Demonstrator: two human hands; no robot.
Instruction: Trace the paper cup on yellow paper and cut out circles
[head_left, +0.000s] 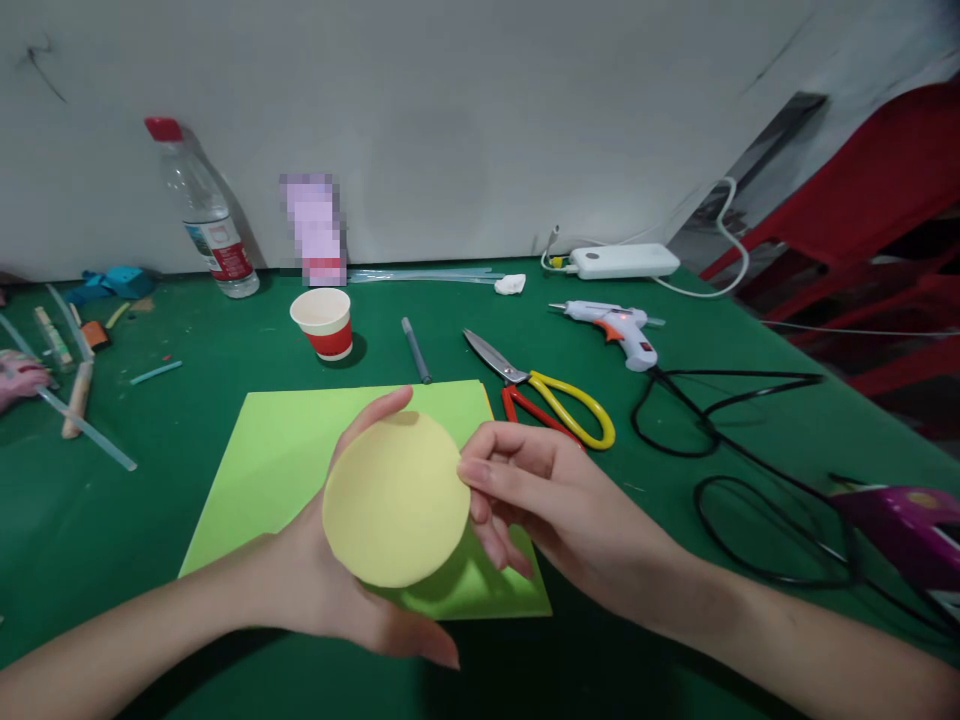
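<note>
A round yellow disc (pixel 397 500), cut from paper or thin foam, faces me above the green sheets (pixel 262 450). My right hand (pixel 540 500) pinches its right edge between thumb and forefinger, the other fingers curled loosely behind. Behind the disc is my left hand (pixel 330 590), open, thumb and a finger spread apart; the disc covers most of its palm and whether they touch cannot be seen. Just beyond my right hand lie scissors (pixel 514 375) with one red and one yellow handle, blades parted slightly. A capped grey pen (pixel 416 350) rests past the sheets.
A paper cup (pixel 322 322) and a water bottle (pixel 210 220) stand toward the wall. On the right lie a white glue gun (pixel 619 325), its looped black cord (pixel 697 420) and a white power bank (pixel 626 262). Craft scraps and another person's hand (pixel 21 378) are at left.
</note>
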